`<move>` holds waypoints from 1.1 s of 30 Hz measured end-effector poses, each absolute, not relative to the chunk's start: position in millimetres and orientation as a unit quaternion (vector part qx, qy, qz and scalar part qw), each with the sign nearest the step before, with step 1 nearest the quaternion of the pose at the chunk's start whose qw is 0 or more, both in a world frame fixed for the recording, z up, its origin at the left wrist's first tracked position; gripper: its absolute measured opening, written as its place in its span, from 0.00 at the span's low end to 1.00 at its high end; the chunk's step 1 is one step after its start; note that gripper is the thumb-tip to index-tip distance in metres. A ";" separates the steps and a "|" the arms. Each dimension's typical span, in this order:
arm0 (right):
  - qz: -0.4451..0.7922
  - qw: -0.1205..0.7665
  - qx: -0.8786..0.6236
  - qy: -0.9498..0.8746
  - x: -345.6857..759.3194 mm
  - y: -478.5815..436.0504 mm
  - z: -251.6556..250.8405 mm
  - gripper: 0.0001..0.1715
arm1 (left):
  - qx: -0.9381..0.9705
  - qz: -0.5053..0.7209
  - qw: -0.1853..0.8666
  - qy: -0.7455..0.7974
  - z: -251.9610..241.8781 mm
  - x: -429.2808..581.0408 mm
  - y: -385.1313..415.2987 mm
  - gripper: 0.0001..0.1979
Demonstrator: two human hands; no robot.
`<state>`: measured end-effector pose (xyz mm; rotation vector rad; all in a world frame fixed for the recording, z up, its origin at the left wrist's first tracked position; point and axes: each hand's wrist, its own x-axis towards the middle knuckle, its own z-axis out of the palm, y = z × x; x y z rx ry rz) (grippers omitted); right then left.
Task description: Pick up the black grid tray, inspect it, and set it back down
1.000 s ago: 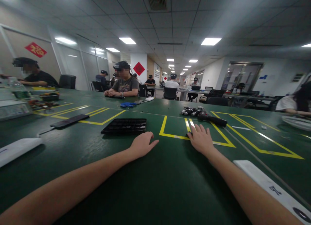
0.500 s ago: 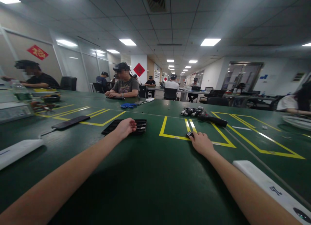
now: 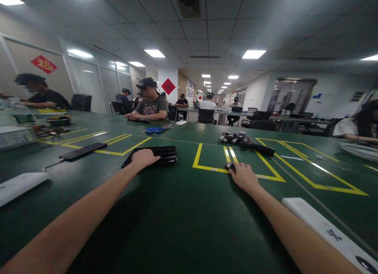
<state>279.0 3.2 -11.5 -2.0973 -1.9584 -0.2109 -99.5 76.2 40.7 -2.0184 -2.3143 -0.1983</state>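
On the green table, my left hand (image 3: 144, 158) is at the black compartment tray (image 3: 168, 154), over its left and near part. Its fingers look closed and point down into the tray; their tips and anything between them are hidden. Farther right, my right hand (image 3: 244, 176) rests low on the table at the near edge of a yellow taped frame (image 3: 203, 168). Its fingers are closed on a small black block with a pale metallic end (image 3: 229, 166), which sticks out to the left of the fingertips.
Black cylindrical parts with cables (image 3: 234, 138) and a black tube (image 3: 261, 148) lie behind my right hand. A dark flat bar (image 3: 84, 151) and a white case (image 3: 22, 187) are at left, another white case (image 3: 330, 230) at right. A person (image 3: 149, 100) sits across the table.
My left hand has lowered onto the tray and moved slightly left, its fingers turning down out of sight. My right hand has stayed in place with the small black block.
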 end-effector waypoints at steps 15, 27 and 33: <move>0.309 0.394 -0.523 -0.690 215.9 -11.0 -0.8 0.26 | -0.729 -0.302 -0.013 -0.614 24.5 -17.3 27.7 0.22; 0.424 0.428 -0.348 -0.718 213.3 -20.3 -7.0 0.17 | -0.789 -0.362 -0.155 -0.471 10.1 16.4 -15.5 0.14; 0.403 0.392 -0.313 -0.765 216.9 -20.1 -3.7 0.16 | -0.807 -0.357 -0.171 -0.438 3.7 15.8 -17.5 0.12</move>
